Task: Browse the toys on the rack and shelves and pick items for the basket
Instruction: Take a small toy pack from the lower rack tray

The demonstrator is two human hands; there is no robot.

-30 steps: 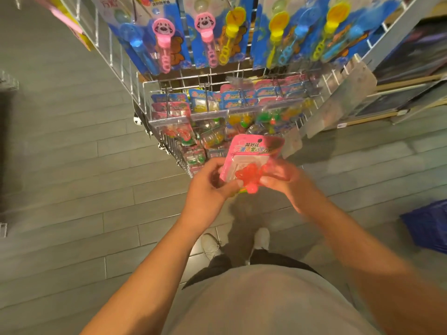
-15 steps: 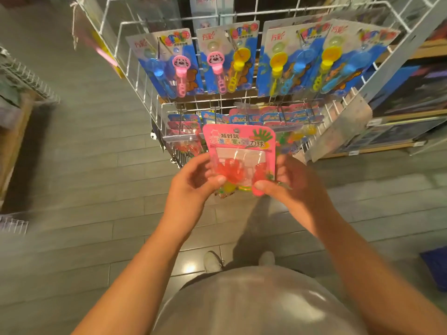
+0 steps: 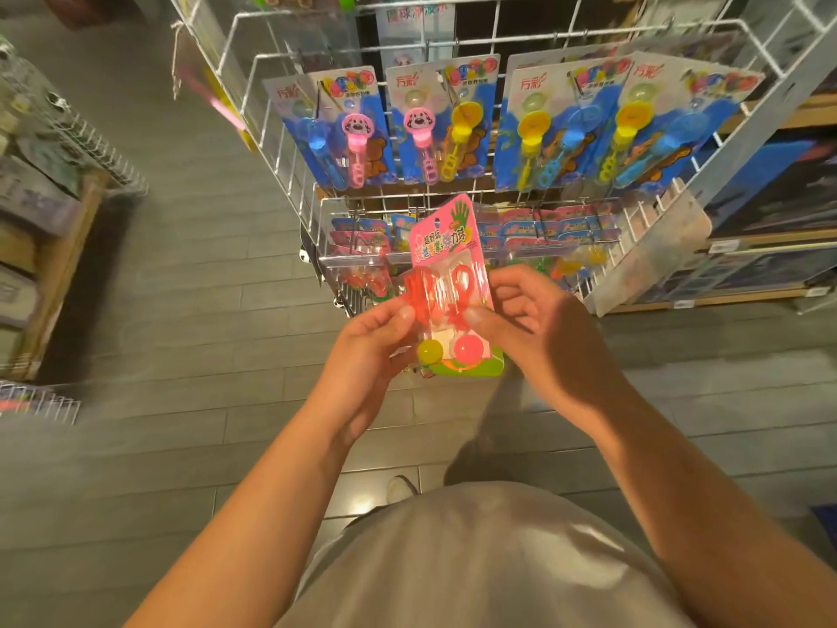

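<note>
I hold a pink toy card (image 3: 446, 274) upright at frame centre, in front of the wire rack (image 3: 453, 52). Its header carries a green hand print and Chinese characters, of which I read 超好玩 and 力球; the rest is too blurred. A clear plastic blister covers red, glossy hand-shaped toys, with a yellow ball (image 3: 429, 352) and a pink ball (image 3: 467, 348) beneath them above a green strip. My left hand (image 3: 371, 351) grips the card's edge at 9 o'clock, thumb on the blister; my right hand (image 3: 539, 328) grips it at 3 o'clock, fingers closed on the card. At 12 o'clock hang blue-backed bubble wand cards (image 3: 437, 124) printed 方彩, holding pink, yellow and blue wands. The floor (image 3: 181, 310) is grey plank.
</note>
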